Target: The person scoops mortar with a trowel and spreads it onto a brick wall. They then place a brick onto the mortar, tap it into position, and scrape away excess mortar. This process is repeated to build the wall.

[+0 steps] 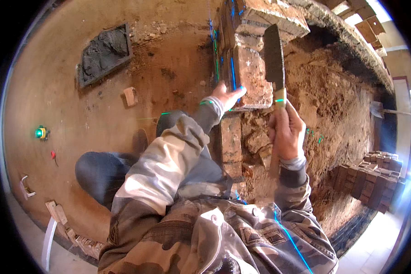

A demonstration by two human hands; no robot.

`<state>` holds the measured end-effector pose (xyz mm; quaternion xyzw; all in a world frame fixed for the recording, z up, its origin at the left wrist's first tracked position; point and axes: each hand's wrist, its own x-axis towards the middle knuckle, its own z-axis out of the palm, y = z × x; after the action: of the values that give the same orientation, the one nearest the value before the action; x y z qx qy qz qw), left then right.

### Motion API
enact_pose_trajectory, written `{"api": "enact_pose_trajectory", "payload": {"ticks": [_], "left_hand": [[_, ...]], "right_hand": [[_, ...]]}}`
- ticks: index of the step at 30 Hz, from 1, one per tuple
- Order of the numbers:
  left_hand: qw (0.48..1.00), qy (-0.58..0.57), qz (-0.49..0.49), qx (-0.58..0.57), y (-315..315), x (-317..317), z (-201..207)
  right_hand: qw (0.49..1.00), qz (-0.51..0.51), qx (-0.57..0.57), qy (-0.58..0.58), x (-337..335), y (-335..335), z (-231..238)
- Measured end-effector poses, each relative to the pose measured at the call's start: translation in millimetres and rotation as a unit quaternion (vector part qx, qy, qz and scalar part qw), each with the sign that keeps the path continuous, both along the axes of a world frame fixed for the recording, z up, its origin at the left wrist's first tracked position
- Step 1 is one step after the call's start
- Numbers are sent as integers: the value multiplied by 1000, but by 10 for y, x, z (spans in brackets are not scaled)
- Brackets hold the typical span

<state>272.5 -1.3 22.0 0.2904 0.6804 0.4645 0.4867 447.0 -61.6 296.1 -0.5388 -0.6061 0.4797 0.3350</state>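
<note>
My right hand [287, 130] is closed around the pale handle of a bricklayer's trowel [274, 57]. The trowel's long, narrow, mortar-smeared blade points away from me, beside the wall's right side. My left hand [228, 95] rests against the left near corner of the raised brick wall [253, 75], its thumb spread from the fingers; some fingertips are hidden. A lower course of bricks [231, 141] runs from the raised part toward me. Blue and green laser lines cross the wall's left face and my sleeve.
A tray of grey mortar [106, 52] lies at the far left, with a loose brick [130, 97] nearby. A green-glowing laser level [42, 133] stands on the left floor. Stacked bricks [370, 180] stand at the right, near a shovel [377, 109]. Rough dirt borders the wall's right.
</note>
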Motion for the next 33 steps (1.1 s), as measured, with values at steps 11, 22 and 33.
{"api": "enact_pose_trajectory", "payload": {"ticks": [11,22,33], "left_hand": [[995,76,-70,-10,-45,49,362],[996,19,-85,33,-124,11,548],[996,72,-40,-19,-154,-18,508]], "right_hand": [[994,40,-43,-93,245,-75,-263],[998,9,-12,-62,265,-207,-128],[997,22,-44,-61,281,-139,-134]]}}
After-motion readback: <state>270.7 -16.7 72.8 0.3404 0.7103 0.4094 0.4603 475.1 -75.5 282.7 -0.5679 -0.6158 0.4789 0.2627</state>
